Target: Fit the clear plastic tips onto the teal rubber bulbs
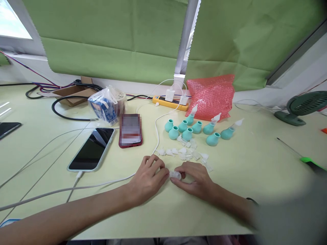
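A small translucent plastic tube piece point(175, 175) lies between my two hands, just over the table near its front middle. My left hand point(149, 177) has its thumb and fingers closed at the tube's left end, where the fingertips hide part of it. From the other side, my right hand point(195, 178) pinches the tube's right end between thumb and fingers. Beyond the hands are several loose white nozzle tips point(174, 151) and clear tube pieces point(188, 156). Farther back stand several teal squeeze bulbs point(187, 134), some with a clear tip point(216, 117) fitted in the neck.
Left of my hands lie a phone point(92, 149) on a charging cable point(102, 184) and a red-cased phone point(130, 131). At the back are a wrapped blue box point(106, 105), a yellow power strip point(170, 103) and a pink bubble-wrap bag point(211, 98). A green fan point(304, 105) stands right.
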`<state>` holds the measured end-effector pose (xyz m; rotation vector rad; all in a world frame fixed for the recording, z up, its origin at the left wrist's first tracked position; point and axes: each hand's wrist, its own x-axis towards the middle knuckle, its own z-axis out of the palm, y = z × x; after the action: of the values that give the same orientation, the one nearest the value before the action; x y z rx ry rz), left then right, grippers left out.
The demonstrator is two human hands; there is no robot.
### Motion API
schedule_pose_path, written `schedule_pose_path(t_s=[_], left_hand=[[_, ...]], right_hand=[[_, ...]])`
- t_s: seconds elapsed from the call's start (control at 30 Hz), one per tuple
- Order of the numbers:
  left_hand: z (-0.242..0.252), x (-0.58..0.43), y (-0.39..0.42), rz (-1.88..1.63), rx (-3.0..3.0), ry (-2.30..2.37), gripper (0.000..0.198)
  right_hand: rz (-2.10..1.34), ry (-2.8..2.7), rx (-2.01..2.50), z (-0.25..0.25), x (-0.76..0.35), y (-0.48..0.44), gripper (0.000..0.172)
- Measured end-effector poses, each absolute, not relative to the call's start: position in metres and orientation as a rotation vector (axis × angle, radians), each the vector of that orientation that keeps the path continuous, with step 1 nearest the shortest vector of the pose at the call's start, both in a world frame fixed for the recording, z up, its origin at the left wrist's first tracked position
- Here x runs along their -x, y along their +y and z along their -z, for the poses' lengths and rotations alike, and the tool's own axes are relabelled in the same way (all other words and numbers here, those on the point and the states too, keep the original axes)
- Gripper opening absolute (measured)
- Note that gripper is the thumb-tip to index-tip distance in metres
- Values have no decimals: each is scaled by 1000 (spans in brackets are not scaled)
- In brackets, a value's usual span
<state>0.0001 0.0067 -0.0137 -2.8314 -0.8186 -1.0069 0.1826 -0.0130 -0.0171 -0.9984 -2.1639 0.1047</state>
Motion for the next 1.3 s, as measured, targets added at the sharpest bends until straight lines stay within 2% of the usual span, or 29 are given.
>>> schedule_pose_path(t_s=[0.53, 0.77, 1.3], left_hand=[[10, 3, 7, 1044, 3074, -966, 8], [8, 5, 9, 1277, 3095, -916, 16], [8, 3, 14, 1372, 3162, -929, 14]], right_hand=[[-201, -2056, 1056, 16, -182, -10, 9], [-211, -2071, 1048, 15, -183, -10, 9], [-252, -2073, 1053, 15, -181, -11, 9]])
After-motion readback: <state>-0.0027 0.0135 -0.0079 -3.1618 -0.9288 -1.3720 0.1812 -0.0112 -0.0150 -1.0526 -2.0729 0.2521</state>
